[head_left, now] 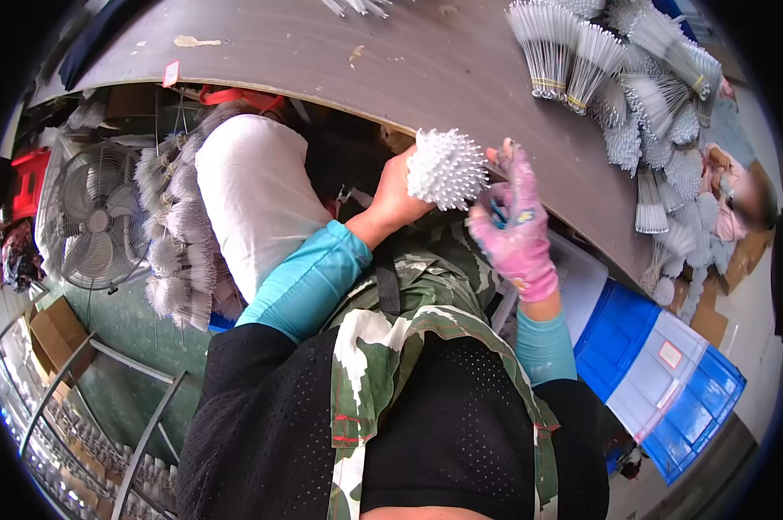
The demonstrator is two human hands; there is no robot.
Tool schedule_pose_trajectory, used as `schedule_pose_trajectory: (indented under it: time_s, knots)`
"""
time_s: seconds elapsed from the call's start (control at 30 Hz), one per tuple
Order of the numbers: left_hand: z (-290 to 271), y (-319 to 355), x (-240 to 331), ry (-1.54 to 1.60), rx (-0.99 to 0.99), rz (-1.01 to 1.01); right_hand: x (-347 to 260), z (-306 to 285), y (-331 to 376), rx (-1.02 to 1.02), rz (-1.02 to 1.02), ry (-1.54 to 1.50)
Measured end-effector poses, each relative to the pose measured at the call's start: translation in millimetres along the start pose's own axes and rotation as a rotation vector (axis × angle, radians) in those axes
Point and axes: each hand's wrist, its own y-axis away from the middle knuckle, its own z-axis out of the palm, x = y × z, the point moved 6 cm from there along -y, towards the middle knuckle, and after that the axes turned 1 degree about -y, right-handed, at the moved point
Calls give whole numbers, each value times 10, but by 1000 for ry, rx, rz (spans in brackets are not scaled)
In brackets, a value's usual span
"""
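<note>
Both hands meet at the table edge: the bare left hand point(397, 195) cups a white spiky brush ball point(446, 169) of stiff bristles, while the right hand point(514, 227) — in a pink knit glove — pinches beside it. Behind lie the grey-brown tabletop point(339, 61), blue crates point(660, 381) and wired brush bundles point(582, 61).

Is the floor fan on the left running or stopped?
Cannot tell. The grey caged floor fan shows distinct blades, hinting stopped, but one still picture cannot settle it.
</note>
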Motion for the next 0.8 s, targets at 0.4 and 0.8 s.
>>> schedule_pose_trajectory:
  time_s: [0.4,0.8]
  knots:
    - [108,34,-233,427,7,-218,21,-214,146,-236,574,-239]
    - [2,17,-67,229,-29,-180,-88,-142,51,-259,649,-206]
